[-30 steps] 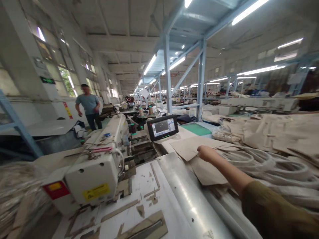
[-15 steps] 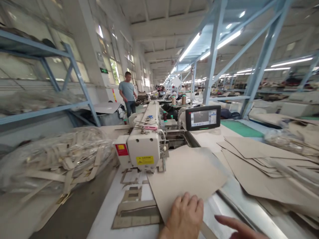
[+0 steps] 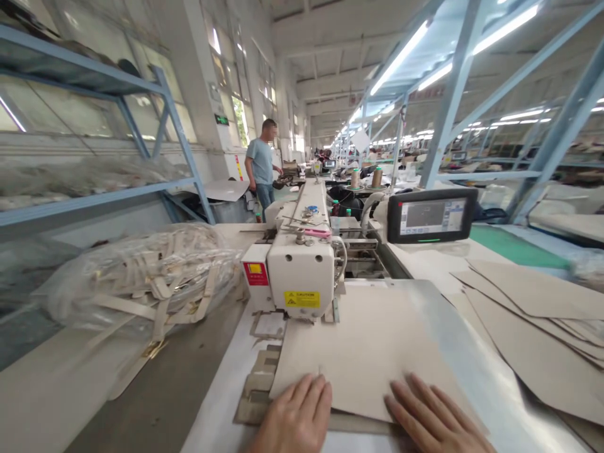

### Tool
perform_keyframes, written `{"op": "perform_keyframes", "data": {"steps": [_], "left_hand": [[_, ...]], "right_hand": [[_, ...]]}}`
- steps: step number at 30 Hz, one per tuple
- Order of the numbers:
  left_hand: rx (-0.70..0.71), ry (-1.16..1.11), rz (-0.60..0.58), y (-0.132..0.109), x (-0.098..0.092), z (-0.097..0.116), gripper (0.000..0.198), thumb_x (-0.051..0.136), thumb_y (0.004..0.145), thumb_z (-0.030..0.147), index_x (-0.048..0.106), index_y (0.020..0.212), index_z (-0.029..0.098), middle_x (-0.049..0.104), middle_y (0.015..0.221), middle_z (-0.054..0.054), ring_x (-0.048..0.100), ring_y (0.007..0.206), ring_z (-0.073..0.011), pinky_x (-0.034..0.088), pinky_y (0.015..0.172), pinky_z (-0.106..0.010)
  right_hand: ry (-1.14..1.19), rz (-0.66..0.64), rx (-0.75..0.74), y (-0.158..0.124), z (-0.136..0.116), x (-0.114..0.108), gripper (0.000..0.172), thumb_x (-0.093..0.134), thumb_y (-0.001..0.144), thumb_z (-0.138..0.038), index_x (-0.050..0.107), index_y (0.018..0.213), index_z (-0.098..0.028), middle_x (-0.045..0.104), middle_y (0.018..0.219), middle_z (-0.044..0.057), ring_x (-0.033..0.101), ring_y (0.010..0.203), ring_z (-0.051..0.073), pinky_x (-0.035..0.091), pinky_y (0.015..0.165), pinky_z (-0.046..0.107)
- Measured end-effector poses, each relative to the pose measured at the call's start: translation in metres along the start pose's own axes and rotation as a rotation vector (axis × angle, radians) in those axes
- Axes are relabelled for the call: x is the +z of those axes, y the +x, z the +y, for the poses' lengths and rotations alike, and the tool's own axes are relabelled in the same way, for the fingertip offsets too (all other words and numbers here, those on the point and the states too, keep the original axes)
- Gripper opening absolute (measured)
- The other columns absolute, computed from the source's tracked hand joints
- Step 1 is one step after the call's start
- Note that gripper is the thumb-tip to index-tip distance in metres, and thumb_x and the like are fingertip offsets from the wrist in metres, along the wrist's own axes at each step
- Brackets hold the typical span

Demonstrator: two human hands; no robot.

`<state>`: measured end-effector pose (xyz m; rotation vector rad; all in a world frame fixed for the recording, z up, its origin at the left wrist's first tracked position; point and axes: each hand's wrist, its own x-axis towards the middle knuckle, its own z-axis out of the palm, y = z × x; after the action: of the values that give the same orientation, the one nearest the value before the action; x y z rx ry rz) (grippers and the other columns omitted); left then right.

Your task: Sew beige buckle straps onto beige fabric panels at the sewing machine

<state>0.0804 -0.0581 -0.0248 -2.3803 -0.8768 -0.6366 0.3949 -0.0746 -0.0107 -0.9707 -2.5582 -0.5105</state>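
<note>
Smooth, straight-edged beige sheet [image 3: 363, 346] lying flat
Left hand [image 3: 297, 412], nearer the left edge of the white tabletop [image 3: 218, 396], and right hand [image 3: 429, 412] are resting on the sheet, fingers open.

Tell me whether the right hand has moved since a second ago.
Yes: relative to the screen, the right hand has moved left and farther away, now lying on the sheet.

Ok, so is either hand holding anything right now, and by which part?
Nothing looks gripped: the left hand and right hand rest flattened on the large, flat, beige sheet, along its near edge, left and right.
</note>
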Motion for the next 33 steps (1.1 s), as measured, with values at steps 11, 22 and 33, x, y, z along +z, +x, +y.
{"op": "perform_keyframes", "data": {"steps": [11,22,33], "left_hand": [[-0.069,0.023,-0.109,0.012,0.012,-0.021,0.031,0.049,0.096,0.013,0.066,0.121,0.01,0.074,0.12,-0.01,0.069,0.109,-0.0225,0.055,0.093,-0.032],[-0.257,-0.081,-0.216,-0.006,-0.025,-0.065,0.057,0.037,0.071,-0.008,0.067,0.114,0.011,0.077,0.11,-0.011,0.076,0.096,-0.0204,0.062,0.083,-0.028],[-0.1,-0.02,-0.145,-0.012,-0.02,-0.069,0.061,0.037,0.069,-0.007,0.066,0.119,0.014,0.076,0.116,-0.007,0.074,0.101,-0.0181,0.06,0.084,-0.024]], "right_hand": [[0.244,-0.172,0.115,0.022,0.016,0.004,0.056,0.064,0.089,-0.031,0.055,0.144,-0.04,0.06,0.139,-0.004,0.066,0.118,0.03,0.06,0.094,0.041],[0.277,-0.205,-0.082,0.043,0.007,-0.013,0.076,0.063,0.096,-0.044,0.021,0.159,-0.04,0.053,0.142,0.0,0.064,0.118,0.029,0.064,0.084,0.035],[0.181,-0.043,0.045,0.046,-0.007,0.005,0.09,0.066,0.092,-0.041,0.013,0.163,-0.024,0.047,0.149,0.013,0.054,0.131,0.034,0.059,0.095,0.041]]}}
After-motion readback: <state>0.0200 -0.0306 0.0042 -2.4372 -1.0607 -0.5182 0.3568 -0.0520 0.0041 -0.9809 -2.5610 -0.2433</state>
